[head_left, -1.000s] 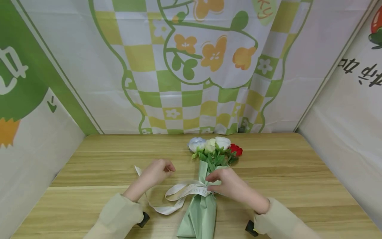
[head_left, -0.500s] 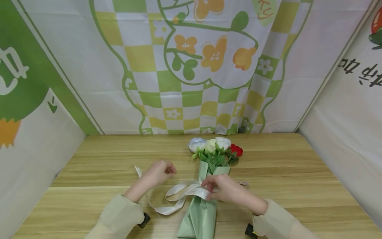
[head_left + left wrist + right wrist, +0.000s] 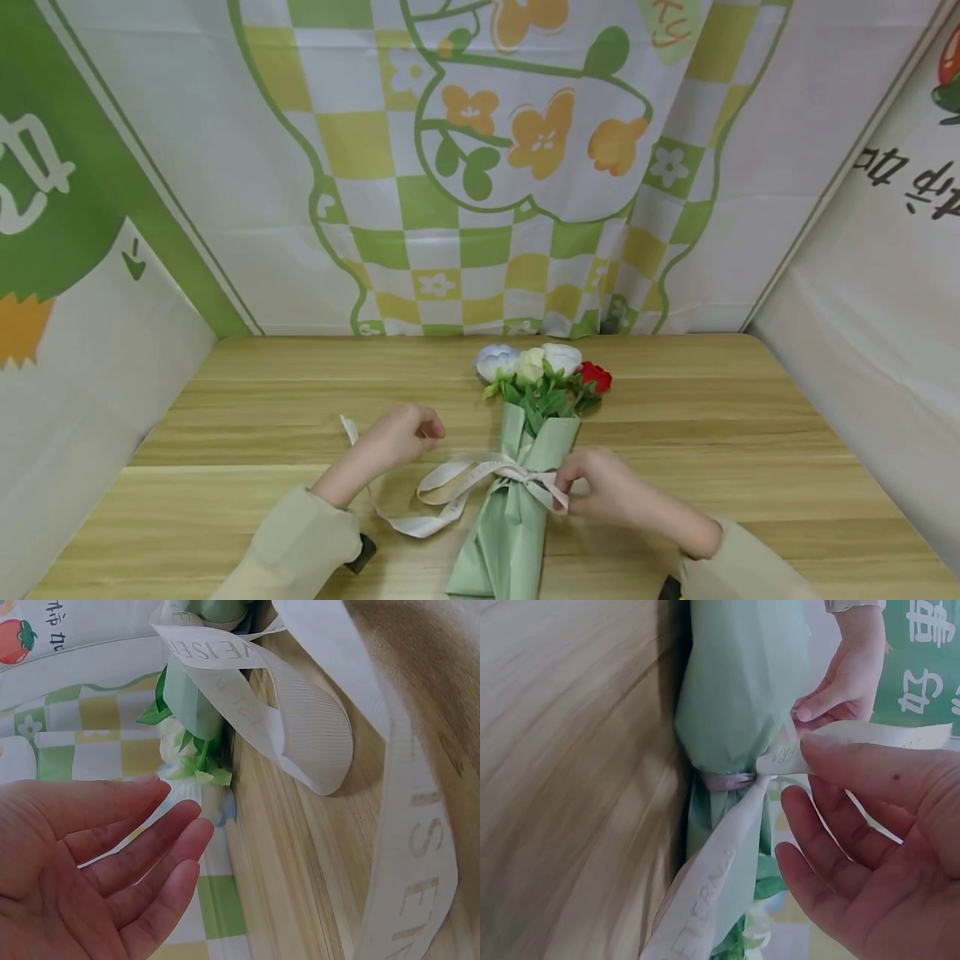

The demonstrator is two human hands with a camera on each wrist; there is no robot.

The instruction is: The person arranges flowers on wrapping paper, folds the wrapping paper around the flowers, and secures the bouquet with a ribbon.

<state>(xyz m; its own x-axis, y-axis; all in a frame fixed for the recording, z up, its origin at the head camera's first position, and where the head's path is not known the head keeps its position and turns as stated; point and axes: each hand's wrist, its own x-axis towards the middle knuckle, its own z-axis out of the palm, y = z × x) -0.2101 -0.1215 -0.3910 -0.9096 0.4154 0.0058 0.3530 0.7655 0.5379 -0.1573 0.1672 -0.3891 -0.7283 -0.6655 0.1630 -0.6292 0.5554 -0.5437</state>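
A bouquet wrapped in pale green paper (image 3: 517, 533) lies on the table, its flowers pointing away. White printed ribbon (image 3: 480, 477) is tied round its middle, with a loop and a long tail spread to the left. Just right of the knot, my right hand (image 3: 611, 492) pinches a piece of the ribbon between thumb and fingers. The right wrist view shows the thumb on the ribbon (image 3: 784, 756) beside the knot. Left of the bouquet, my left hand (image 3: 401, 433) hovers with relaxed fingers and holds nothing. In the left wrist view the ribbon loop (image 3: 315, 735) is apart from its fingers.
Blue-white, cream, white and red flowers (image 3: 596, 377) stick out of the paper's far end. The wooden table (image 3: 712, 417) ends at a checked cloth backdrop (image 3: 480, 250), with printed white panels on both sides.
My right hand has moved from over the knot to its right side, uncovering the knot, and now pinches ribbon there. My left hand stays almost still.
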